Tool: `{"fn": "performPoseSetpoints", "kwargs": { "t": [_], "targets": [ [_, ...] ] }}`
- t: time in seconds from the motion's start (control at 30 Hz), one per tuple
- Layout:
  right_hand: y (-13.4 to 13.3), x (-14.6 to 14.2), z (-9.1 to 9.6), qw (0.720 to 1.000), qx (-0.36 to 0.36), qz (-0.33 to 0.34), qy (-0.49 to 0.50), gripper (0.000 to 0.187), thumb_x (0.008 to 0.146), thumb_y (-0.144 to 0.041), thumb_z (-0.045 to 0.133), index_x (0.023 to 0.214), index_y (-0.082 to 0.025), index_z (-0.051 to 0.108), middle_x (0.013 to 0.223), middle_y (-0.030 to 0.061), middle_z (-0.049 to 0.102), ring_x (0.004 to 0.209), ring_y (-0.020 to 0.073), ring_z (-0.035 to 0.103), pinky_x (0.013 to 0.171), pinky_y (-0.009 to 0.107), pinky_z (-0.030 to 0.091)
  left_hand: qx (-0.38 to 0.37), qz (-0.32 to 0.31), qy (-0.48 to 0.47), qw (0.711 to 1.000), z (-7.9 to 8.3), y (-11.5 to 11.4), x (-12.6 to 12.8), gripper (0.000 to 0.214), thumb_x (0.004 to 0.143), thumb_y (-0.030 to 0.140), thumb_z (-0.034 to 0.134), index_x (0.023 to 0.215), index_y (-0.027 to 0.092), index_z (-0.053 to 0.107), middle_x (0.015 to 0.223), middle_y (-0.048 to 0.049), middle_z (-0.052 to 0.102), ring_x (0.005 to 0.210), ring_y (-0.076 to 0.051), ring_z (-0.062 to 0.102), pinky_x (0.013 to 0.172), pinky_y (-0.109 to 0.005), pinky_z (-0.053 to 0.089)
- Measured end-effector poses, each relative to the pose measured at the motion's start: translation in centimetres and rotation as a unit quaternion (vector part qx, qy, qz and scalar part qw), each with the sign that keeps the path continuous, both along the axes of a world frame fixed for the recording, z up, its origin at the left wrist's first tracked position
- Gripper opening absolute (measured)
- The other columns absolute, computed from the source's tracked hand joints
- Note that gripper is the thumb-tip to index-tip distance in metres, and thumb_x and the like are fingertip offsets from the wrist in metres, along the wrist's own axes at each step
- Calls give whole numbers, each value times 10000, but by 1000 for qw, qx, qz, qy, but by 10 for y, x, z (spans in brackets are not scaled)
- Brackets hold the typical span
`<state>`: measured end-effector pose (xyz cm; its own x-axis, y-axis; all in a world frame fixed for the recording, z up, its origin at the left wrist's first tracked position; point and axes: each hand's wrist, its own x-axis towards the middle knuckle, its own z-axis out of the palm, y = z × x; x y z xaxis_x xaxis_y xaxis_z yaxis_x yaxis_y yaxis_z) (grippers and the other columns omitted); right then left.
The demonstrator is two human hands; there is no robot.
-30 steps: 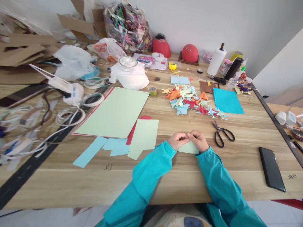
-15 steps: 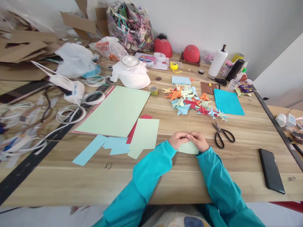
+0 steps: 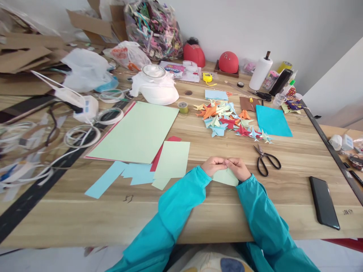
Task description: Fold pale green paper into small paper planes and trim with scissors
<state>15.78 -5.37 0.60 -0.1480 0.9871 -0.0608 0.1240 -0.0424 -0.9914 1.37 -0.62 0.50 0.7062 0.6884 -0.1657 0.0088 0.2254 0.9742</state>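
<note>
A small piece of light green paper [image 3: 226, 177] is pinched along its far edge by both hands, low over the table [image 3: 215, 215]. My left hand [image 3: 212, 166] grips it from the left, and my right hand [image 3: 239, 168] from the right. Their fingertips meet at the middle, partly hiding the paper. Right of the hands lie black-handled scissors [image 3: 267, 160], blades apart. Beyond them is a pile of folded paper cranes [image 3: 224, 117] in orange, red, blue and green. A light green sheet [image 3: 172, 159] lies to the left, beside blue paper scraps [image 3: 138, 173].
A large green sheet [image 3: 136, 132] on red paper covers the left middle. White cables [image 3: 82, 136] and a power strip [image 3: 89, 107] sit further left. A black phone [image 3: 323, 202] is at right, a turquoise sheet [image 3: 273, 121] behind it. Red pincushions [image 3: 228, 62] stand by the wall.
The view has shifted slightly. Both hands keep their pinch on the green paper, with only a tiny shift of the fingers and paper.
</note>
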Motion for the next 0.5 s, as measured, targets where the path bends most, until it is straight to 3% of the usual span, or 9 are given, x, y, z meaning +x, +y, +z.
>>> {"fn": "performPoseSetpoints", "kwargs": {
  "t": [0.5],
  "targets": [
    [1,2,0,997,-34,-46,52,485,684,-574,582,469,-171,419,442,-59,294,421,54,223,401,222,172,93,0,11,996,-4,0,3,385,665,441,582,479,140,431,475,58,302,499,-69,287,480,-228,220]
  ]
}}
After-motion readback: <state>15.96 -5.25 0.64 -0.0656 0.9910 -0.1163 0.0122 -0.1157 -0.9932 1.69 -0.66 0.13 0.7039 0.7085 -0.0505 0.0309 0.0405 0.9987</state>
